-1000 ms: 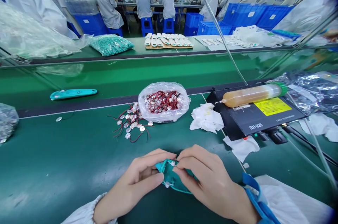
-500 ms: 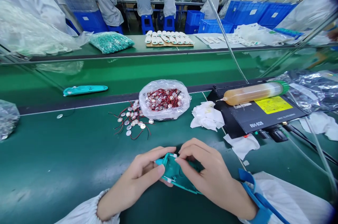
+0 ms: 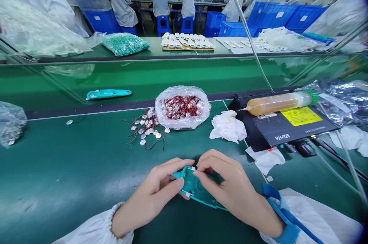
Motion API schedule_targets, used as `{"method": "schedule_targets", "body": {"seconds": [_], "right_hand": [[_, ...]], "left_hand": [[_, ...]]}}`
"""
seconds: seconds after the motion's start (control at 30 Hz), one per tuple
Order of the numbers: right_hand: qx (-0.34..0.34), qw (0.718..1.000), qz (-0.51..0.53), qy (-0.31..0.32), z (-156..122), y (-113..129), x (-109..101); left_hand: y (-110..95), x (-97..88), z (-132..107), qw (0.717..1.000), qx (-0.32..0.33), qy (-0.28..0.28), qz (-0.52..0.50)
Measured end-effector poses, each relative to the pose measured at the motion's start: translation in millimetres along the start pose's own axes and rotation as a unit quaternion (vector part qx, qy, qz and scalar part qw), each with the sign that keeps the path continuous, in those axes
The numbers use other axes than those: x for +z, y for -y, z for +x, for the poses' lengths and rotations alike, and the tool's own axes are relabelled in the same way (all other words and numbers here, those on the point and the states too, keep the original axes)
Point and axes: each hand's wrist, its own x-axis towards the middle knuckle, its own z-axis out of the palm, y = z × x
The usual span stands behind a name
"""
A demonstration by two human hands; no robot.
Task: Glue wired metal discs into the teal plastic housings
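A teal plastic shell (image 3: 193, 189) lies between my hands near the front of the green table. My left hand (image 3: 156, 194) grips its left end with thumb and fingers closed round it. My right hand (image 3: 230, 186) holds the shell's right part, its fingertips pinched at a small white piece on the top edge. A blue strap (image 3: 283, 217) circles my right wrist. Behind my hands, a clear bag of small metal discs with red wires (image 3: 182, 108) sits open, with several loose discs (image 3: 146, 131) spilled to its left.
A black box labelled RH-928 (image 3: 283, 127) carries an amber glue syringe (image 3: 280, 102). White tissues (image 3: 228, 127) lie beside it. Another teal shell (image 3: 107, 94) rides the green conveyor (image 3: 172, 77). Workers in white coats sit at the far line.
The teal shell on the conveyor has moved to the right. My hands keep hold of the shell, with the fingers shifting slightly on its top edge.
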Motion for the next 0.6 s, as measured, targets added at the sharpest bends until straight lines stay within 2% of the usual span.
{"method": "schedule_targets", "body": {"seconds": [0.1,0.23,0.4,0.6], "right_hand": [[-0.007,1.0,-0.002,0.007,0.1,-0.2,0.1],[-0.028,1.0,-0.005,0.01,-0.1,-0.2,3.4],[-0.035,0.999,-0.02,0.017,-1.5,-1.4,7.3],[-0.021,0.999,-0.006,0.031,-3.5,-5.1,8.1]], "left_hand": [[-1.1,4.7,0.5,0.994,0.027,-0.039,0.103],[-0.4,12.9,2.9,0.972,0.043,-0.106,0.207],[4.7,17.5,5.8,0.965,0.024,-0.15,0.216],[7.3,15.7,7.3,0.967,0.006,-0.145,0.21]]}}
